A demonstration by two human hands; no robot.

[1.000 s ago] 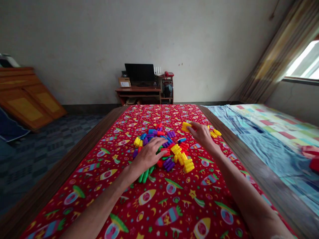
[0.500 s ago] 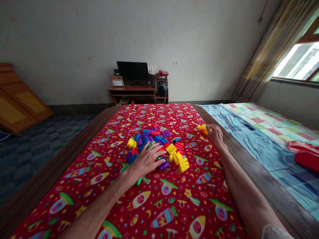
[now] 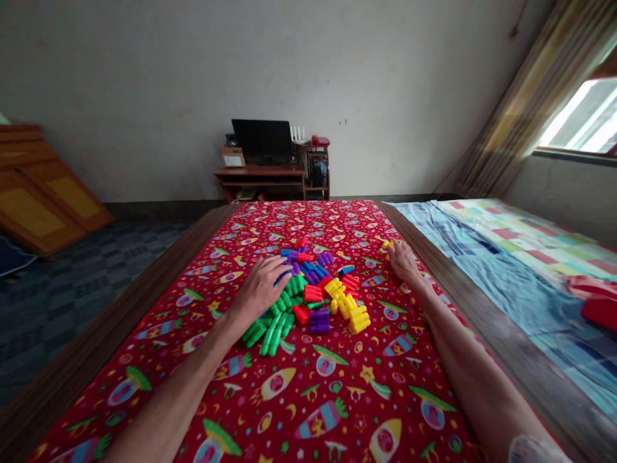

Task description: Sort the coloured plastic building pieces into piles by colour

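Observation:
A loose pile of plastic toy building blocks lies mid-table, with green blocks (image 3: 277,325) at its near left. Over the pile's left side hovers or rests my left hand (image 3: 263,283), fingers stretched and slightly curved, beside a blue block (image 3: 283,275); what lies under the palm is hidden. Yellow blocks (image 3: 348,305), red blocks (image 3: 313,293) and a purple block (image 3: 319,321) sit to its right. Near the table's right edge, my right hand (image 3: 403,260) has its fingers closed around small yellow blocks (image 3: 387,245), mostly covered by the hand.
A red patterned cloth (image 3: 308,379) covers the wooden table (image 3: 486,337). A bed with blue and checked sheets (image 3: 463,251) adjoins on the right. Against the far wall stands a desk (image 3: 260,171) with a monitor (image 3: 263,140). A wooden cabinet (image 3: 53,193) is at left.
My left hand has moved left and back across the pile, uncovering the green blocks. My right hand has shifted slightly left over the yellow blocks. The view has turned slightly left.

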